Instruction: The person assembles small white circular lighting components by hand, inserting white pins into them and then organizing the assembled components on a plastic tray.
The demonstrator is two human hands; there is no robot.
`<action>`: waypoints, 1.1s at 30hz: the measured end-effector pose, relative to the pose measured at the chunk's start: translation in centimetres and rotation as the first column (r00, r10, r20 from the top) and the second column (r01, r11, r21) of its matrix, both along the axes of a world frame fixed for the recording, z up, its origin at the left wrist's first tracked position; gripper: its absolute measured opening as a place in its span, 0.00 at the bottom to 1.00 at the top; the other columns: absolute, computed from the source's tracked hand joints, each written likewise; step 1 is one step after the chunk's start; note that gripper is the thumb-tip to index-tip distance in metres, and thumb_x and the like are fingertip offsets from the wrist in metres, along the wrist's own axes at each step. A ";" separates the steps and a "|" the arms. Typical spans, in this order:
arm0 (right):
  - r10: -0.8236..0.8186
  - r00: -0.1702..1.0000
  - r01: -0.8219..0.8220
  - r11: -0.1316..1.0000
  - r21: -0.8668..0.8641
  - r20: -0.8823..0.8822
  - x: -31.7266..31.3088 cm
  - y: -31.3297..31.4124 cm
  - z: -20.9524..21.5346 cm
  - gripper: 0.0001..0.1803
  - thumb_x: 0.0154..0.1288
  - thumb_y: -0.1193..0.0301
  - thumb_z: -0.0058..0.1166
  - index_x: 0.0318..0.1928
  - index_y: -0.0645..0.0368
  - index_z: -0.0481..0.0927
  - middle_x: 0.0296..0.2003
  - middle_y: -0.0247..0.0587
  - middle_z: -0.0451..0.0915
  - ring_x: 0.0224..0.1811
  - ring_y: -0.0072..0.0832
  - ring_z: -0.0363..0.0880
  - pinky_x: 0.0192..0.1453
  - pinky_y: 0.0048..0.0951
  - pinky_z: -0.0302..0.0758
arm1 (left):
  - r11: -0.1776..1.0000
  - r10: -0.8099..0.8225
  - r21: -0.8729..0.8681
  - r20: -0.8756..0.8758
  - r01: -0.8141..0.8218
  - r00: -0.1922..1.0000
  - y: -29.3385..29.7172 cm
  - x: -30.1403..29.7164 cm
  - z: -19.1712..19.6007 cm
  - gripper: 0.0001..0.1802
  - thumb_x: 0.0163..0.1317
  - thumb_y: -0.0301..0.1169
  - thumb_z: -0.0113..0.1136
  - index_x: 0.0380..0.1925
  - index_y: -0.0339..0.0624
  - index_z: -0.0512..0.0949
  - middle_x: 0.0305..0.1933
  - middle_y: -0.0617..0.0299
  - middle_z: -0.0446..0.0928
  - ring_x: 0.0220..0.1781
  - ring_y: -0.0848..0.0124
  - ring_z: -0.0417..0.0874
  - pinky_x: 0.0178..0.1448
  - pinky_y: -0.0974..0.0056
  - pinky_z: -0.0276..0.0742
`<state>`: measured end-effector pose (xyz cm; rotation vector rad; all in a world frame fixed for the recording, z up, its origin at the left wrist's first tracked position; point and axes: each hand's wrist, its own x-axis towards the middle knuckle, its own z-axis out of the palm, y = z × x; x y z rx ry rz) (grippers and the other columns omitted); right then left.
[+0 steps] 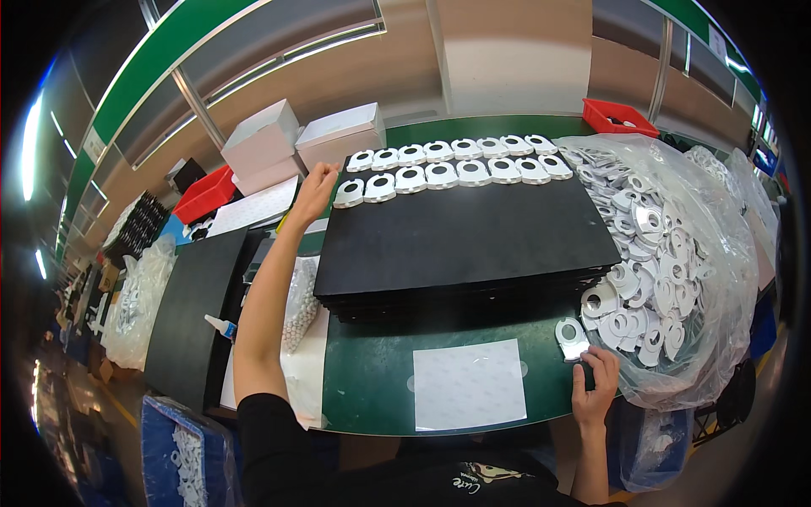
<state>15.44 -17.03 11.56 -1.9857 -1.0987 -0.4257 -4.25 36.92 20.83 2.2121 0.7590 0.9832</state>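
My right hand (pixel 596 382) grips the lower end of a white plastic part with a round hole (pixel 570 336) between thumb and fingers, low over the green table at the near right. My left hand (pixel 318 186) reaches to the far left corner of a stack of black boards (pixel 465 241); its fingers are drawn together, and whatever they may hold is hidden. Two rows of similar white ring-shaped parts (pixel 440 175) lie along the far side of the top board. A large clear plastic bag (pixel 725 329) at the right spills over with many loose white parts (pixel 649 279).
A white sheet (pixel 470 385) lies on the green table (pixel 372 389) before me. Left are a bag of small white balls (pixel 299 317), a small glue bottle (pixel 221 327) and another black board (pixel 196 317). White boxes (pixel 342 133) and red bins (pixel 619 118) stand behind.
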 end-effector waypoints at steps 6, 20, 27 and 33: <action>-0.025 1.000 0.025 1.000 0.010 0.004 0.3 -0.4 0.5 0.09 0.51 0.75 0.57 0.35 0.63 0.76 0.40 0.46 0.75 0.45 0.44 0.71 0.51 0.38 0.68 | 0.994 0.043 0.110 -0.291 -0.011 0.956 3.9 5.3 -0.5 0.17 0.65 0.41 0.42 0.40 0.36 0.69 0.42 0.42 0.76 0.46 0.51 0.77 0.50 0.57 0.69; -0.033 0.999 0.033 0.999 0.011 -0.029 -0.2 -0.7 1.1 0.07 0.52 0.75 0.56 0.33 0.63 0.77 0.39 0.46 0.75 0.44 0.43 0.71 0.51 0.37 0.67 | 0.645 0.373 -0.755 0.180 -0.115 0.910 3.7 2.6 -2.0 0.16 0.65 0.38 0.42 0.45 0.38 0.68 0.53 0.55 0.71 0.56 0.63 0.69 0.64 0.58 0.59; -0.056 0.998 0.056 0.998 -0.007 -0.019 0.5 -3.7 0.7 0.09 0.49 0.75 0.58 0.33 0.62 0.77 0.39 0.45 0.75 0.44 0.43 0.71 0.51 0.38 0.68 | 0.576 0.184 -0.794 0.356 0.193 0.916 1.5 2.9 -4.6 0.17 0.66 0.37 0.43 0.48 0.37 0.67 0.56 0.48 0.69 0.57 0.61 0.69 0.62 0.61 0.62; 0.015 0.979 0.018 0.987 0.159 -0.204 4.7 -8.0 0.6 0.10 0.53 0.77 0.57 0.38 0.63 0.77 0.42 0.47 0.76 0.46 0.41 0.73 0.52 0.34 0.68 | 0.582 0.292 -0.802 0.359 0.133 0.887 -1.1 4.6 -7.1 0.25 0.62 0.39 0.46 0.57 0.39 0.63 0.65 0.47 0.61 0.70 0.55 0.55 0.71 0.53 0.46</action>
